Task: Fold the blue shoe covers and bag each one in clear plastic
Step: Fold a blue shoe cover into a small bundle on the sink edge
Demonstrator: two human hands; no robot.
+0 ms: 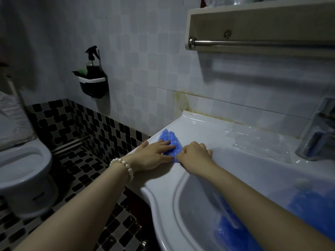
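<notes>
Though half hidden, shoe cover [169,140] under flat left hand [154,153], curled right hand [194,153].

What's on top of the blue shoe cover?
The left hand lies flat on the shoe cover, pressing it onto the sink ledge. The right hand pinches its near edge. The part under the hands is hidden.

Shoe cover [169,142] half under hands

dim tiled bathroom [145,51], checkered floor [81,169], white sink [181,178].
</notes>
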